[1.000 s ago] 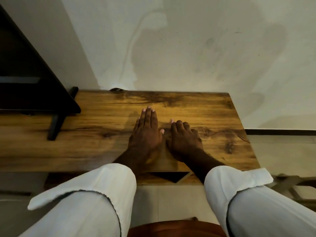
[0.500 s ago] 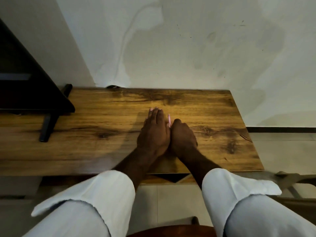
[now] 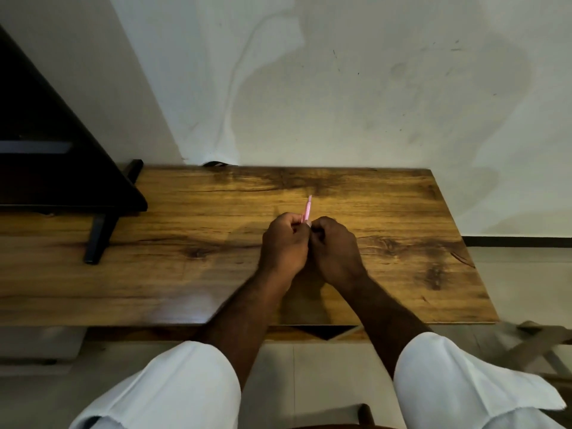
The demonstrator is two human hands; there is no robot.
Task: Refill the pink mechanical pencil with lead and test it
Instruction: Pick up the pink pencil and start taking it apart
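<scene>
Gripping the pink mechanical pencil (image 3: 308,209) in the curled left hand (image 3: 283,244), above the middle of the wooden table (image 3: 408,212); pointing its free end away toward the wall (image 3: 340,103); pressing the curled right hand (image 3: 336,247) against the left at the pencil's lower end; unclear whether pinching it.

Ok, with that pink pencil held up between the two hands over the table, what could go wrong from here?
1. The pink mechanical pencil pokes out between the left hand and the right hand, above the wooden table. A cap or lead pulled loose there could drop and perhaps roll off.
2. The knuckles hide the grip and no lead case is in view, so the refill itself may go unseen.
</scene>
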